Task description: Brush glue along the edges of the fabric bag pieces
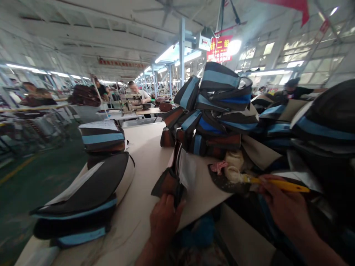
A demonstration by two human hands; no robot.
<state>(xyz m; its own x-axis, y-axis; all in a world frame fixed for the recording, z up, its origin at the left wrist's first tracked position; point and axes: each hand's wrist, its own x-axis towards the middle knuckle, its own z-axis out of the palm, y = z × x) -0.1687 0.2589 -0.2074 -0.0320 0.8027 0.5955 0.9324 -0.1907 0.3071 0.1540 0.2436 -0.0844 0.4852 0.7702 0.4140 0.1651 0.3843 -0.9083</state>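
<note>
My left hand is closed on the near end of a dark and brown bag piece, which stands on the pale table. A whitish sheet shows along the piece's right side. In my right hand is a brush with a yellow handle, held between thumb and fingers. Its bristle end points left, at the mouth of a small cream-coloured pot. Beneath the pot lies a dark, stained mat, with a crumpled pink scrap beside it.
Dark bag pieces with blue bands are heaped behind the pot. More are stacked at the table's left and at far right. Across the aisle, a person sits at a sewing machine. Green floor lies to the left.
</note>
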